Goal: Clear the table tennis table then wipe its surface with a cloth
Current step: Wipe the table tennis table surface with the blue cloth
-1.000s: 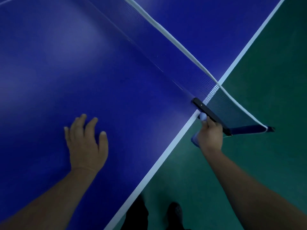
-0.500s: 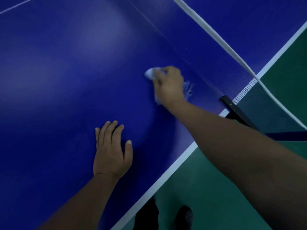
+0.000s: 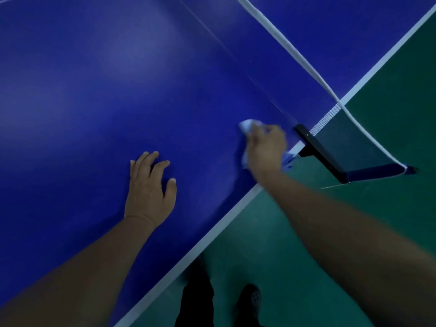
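Change: the right hand has drawn the cloth back from mid-table toward the net post; the left hand stays planted.
Table: blue top, white edge line running toward the net post.
Net: stretched from the post across the table.
Left hand: flat on the table, fingers spread, well away from the post.
Right hand: bunched around the pale cloth, pressing it on the table just beside the post.
Cloth: blurred, edges probably trailing under the palm.

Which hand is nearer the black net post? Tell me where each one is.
Right. The right hand, gripping the cloth, is just beside the net post at the table edge; the left hand rests flat on the table, farther away.
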`<control>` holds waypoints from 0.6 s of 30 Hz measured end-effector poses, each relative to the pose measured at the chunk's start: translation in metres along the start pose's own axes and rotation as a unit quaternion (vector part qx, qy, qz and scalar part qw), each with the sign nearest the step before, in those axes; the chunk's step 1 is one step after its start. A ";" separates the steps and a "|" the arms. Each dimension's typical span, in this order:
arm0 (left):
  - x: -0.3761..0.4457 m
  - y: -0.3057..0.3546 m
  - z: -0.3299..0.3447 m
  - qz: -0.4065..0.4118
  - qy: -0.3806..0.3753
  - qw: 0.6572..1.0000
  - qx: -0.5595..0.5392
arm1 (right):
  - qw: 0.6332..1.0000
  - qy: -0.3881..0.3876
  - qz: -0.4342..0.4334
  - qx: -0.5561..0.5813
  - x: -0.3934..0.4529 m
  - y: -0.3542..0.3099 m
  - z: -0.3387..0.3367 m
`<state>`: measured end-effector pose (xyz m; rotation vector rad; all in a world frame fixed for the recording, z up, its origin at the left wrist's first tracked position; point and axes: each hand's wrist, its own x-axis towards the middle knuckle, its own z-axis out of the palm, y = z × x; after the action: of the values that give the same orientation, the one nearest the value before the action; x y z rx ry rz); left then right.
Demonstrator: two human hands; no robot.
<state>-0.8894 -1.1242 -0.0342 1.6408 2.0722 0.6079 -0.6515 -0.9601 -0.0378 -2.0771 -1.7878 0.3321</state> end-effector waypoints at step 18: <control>-0.063 0.127 0.056 0.035 -0.062 0.993 -0.096 | 0.971 -0.141 0.187 -0.038 -0.044 0.148 -0.070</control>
<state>-0.7436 -1.1556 -0.0031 1.6034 1.8161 0.6883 -0.4977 -1.0305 -0.0415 -2.5276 -1.5624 0.7034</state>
